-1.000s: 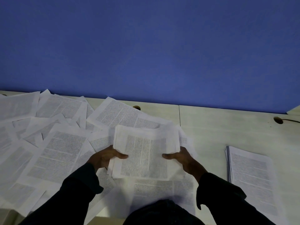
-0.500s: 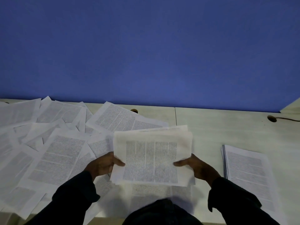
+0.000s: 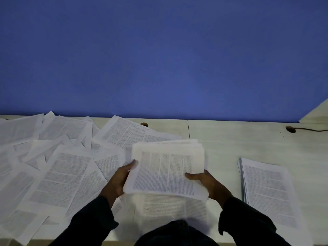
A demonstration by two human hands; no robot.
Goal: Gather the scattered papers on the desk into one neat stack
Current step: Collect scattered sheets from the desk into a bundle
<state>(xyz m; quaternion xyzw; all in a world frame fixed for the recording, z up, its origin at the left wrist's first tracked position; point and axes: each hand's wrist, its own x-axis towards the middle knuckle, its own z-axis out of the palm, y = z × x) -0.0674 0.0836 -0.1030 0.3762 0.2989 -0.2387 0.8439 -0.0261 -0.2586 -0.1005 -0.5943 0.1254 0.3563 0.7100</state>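
Both hands' grip, left hand (image 3: 119,180), right hand (image 3: 206,181), sheaf (image 3: 166,169) between

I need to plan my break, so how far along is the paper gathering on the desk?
Partly done. A tidy stack lies at the desk's right. The left hand and right hand hold a gathered bundle. Many loose sheets are spread on the left, so most gathering remains.

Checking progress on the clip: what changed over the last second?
Both hands, left hand and right hand, have squared the held bundle and carried it a little rightward, towards the stack; nothing was let go. The loose sheets on the left, the stack and the desk look unchanged.
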